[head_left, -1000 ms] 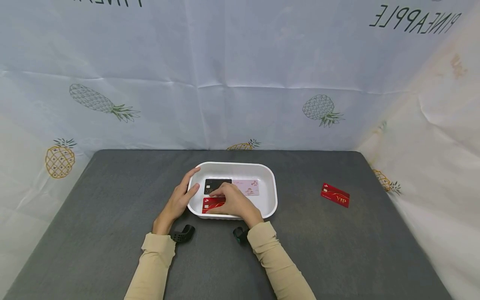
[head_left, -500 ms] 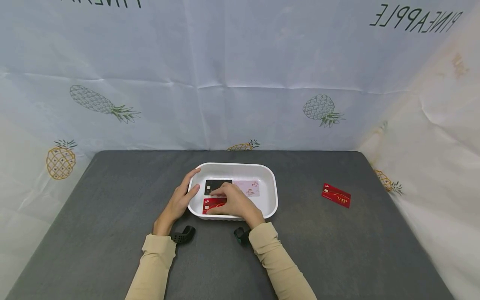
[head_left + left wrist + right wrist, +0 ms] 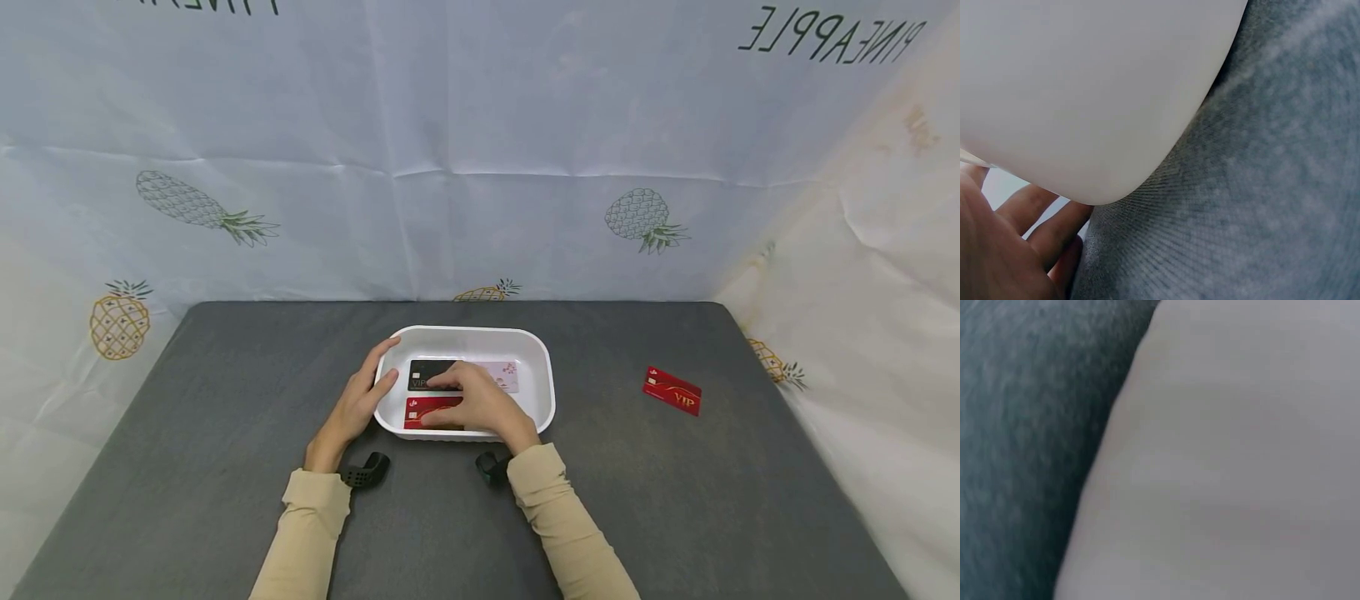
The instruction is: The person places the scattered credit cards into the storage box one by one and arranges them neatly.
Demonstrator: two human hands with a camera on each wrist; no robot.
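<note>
A white rectangular tray point(image 3: 538, 408) holds a black VIP card point(image 3: 431, 369), a pink flowered card point(image 3: 507, 377) and a red card point(image 3: 422, 408). My left hand point(image 3: 356, 407) grips the tray's left end, thumb over the rim. In the left wrist view, fingers point(image 3: 1054, 234) of that hand lie along the outside of the tray wall point(image 3: 1091, 94). Inside the tray my right hand point(image 3: 486, 405) hovers over the cards, its thumb near the red card and its fingertips over the black one, spread apart. It covers part of all three cards. The right wrist view shows only the tray's outer wall point(image 3: 1229, 456) and table.
A second red VIP card point(image 3: 672, 392) lies slanted on the dark grey table point(image 3: 615, 500), right of the tray. Behind the table hangs a pale pineapple-print cloth point(image 3: 480, 233).
My right hand has shifted slightly right, uncovering more of the red and black cards in the tray. The left hand and tray have stayed in place.
</note>
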